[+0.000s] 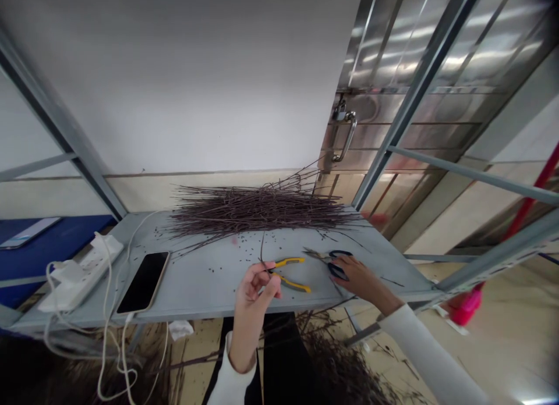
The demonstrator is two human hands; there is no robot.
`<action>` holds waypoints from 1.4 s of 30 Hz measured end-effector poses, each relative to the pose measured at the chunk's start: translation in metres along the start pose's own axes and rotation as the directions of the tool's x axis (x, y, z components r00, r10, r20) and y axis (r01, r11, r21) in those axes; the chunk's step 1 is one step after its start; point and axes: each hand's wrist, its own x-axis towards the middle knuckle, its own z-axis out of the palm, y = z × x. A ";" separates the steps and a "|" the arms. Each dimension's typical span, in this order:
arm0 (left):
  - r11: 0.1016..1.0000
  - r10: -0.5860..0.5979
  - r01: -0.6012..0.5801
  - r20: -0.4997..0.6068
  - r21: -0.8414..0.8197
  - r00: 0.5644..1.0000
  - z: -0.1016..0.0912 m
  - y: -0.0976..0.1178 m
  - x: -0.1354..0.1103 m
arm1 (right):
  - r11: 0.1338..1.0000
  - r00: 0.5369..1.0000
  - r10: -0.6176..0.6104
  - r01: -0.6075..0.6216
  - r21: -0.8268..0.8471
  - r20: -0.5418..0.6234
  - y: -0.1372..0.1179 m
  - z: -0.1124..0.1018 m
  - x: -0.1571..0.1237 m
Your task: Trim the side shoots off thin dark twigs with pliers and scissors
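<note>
My left hand (255, 286) is raised above the grey table's (205, 283) front edge, fingers pinched on a thin dark twig (262, 251) that stands up from them. My right hand (356, 277) rests on the table with its fingers at the blue handles of a pair of scissors (327, 257); whether it grips them I cannot make out. Yellow-handled pliers (290, 274) lie between the two hands. A large pile of dark twigs (262, 210) lies across the back of the table.
A black phone (144, 281) lies at the table's left front. A white power strip (82, 271) with looping cables sits at the left edge. Small twig bits dot the tabletop. Cut twigs litter the floor below. Metal frame posts rise at both sides.
</note>
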 end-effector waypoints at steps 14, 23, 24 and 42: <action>0.985 -0.115 0.102 -0.095 -0.139 0.989 0.001 -0.003 -0.009 | 0.997 0.998 0.050 -0.048 0.065 -0.031 0.022 0.015 0.003; 0.997 -0.054 0.062 0.146 -0.051 0.988 0.003 0.003 -0.019 | 0.997 0.997 0.029 -0.024 0.072 -0.070 0.035 0.014 0.014; 0.995 -0.060 0.071 0.161 -0.064 0.985 0.003 0.003 -0.020 | 0.997 0.997 0.034 -0.029 0.073 -0.065 0.034 0.013 0.015; 0.996 -0.032 0.038 0.080 -0.075 0.996 0.014 -0.003 -0.030 | 0.792 0.940 0.235 -0.039 0.609 -0.246 -0.059 -0.062 -0.013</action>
